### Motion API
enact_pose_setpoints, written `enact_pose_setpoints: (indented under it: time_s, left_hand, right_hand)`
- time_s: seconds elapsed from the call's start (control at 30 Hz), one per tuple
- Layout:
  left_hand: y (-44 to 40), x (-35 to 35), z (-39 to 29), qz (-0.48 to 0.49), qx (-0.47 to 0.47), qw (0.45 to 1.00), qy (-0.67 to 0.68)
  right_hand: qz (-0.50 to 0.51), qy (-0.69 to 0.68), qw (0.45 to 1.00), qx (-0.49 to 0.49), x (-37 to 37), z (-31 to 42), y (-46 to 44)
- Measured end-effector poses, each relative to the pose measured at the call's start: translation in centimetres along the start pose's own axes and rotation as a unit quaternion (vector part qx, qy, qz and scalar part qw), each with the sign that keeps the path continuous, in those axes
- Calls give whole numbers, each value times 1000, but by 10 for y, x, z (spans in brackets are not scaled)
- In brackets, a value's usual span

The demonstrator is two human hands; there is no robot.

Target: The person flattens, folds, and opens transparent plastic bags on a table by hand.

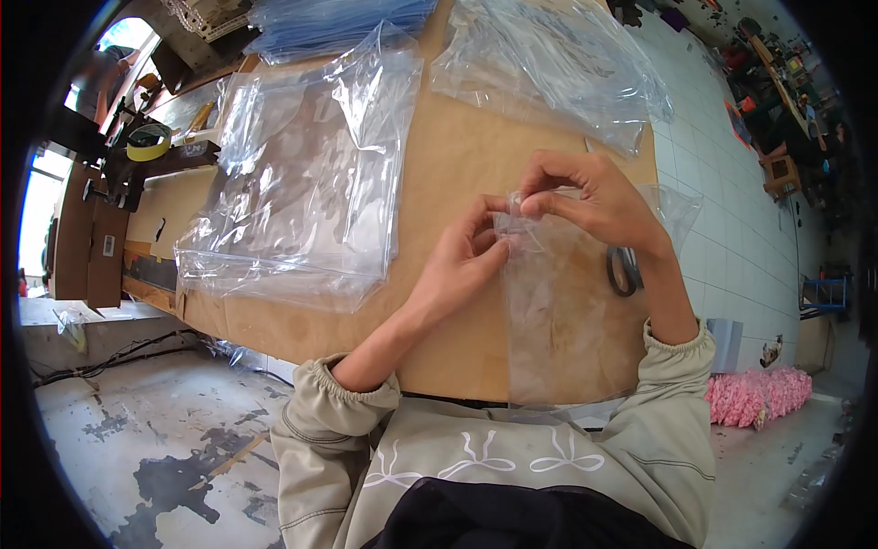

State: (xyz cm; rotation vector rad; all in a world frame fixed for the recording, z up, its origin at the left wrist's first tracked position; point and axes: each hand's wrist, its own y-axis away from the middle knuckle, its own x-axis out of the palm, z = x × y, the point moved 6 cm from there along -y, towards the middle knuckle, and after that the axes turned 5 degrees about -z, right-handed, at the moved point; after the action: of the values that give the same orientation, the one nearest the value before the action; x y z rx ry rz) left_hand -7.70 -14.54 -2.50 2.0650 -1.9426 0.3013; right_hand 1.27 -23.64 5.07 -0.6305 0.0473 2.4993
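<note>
Running lengthwise toward the torso (494,448), clear plastic (553,320)

Both hands (521,220) pinching a clear plastic sheet (553,320)

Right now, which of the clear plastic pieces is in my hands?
The narrow piece reaching the table's near edge: your left hand and right hand pinch its top, while neither touches the other plastic.

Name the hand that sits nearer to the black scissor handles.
Right. The right hand is just beyond the black scissor handles, its wrist beside them; the left hand is farther off, to their left.
</note>
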Motion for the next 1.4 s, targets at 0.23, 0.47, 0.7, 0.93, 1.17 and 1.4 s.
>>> enact_pose_setpoints:
  time_s: [0.23,0.47,0.7,0.93,1.17,1.4]
  left_hand:
    - [-6,-14,10,-38,6,996,-86]
    - [-3,-10,5,-18,-9,994,-105]
    - [3,-15,4,-109,-10,982,-151]
    - [12,-13,-1,-115,-66,990,46]
    - [9,-22,6,-117,-76,988,-72]
    - [7,-14,-9,-114,-22,993,34]
  right_hand:
    - [39,-25,999,-7,6,13,1]
    - [-30,28,992,-122,8,11,1]
    - [-54,67,990,-113,10,-8,-7]
    - [-51,78,994,-59,-5,-23,-13]
    - [-17,97,993,-62,5,-24,-19]
    - [6,54,996,-67,13,-22,-27]
